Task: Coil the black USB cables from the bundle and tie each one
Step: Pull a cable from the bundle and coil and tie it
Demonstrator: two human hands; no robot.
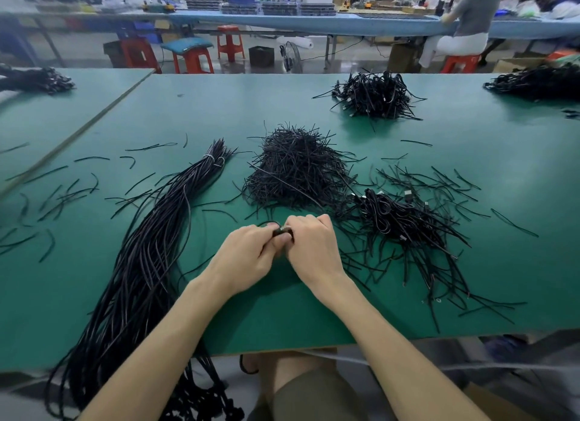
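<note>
Cable point(281, 232), one black length wound into a small coil, sits at the middle of the frame, pinched between both hands just above the table point(314, 314). The left hand point(248, 257) curls its fingers round the coil's near side, apparently to keep the loops from springing apart. The right hand point(310, 248) closes over the other side with thumb and fingers pinching, a grip that suits twisting a tie round the coil's waist. Whether a tie is on it is hidden by the fingers.

The bundle point(147, 251) of uncoiled cables runs from the lower left up toward the centre, bound near its top by a white band point(208, 158). It lies close to the left hand, probably so the next cable is easy to draw out. A heap of ties point(295, 169) lies just beyond the hands, handy for either. Finished coils point(405, 222) pile up to the right, with another heap point(376, 95) farther off at upper right.
</note>
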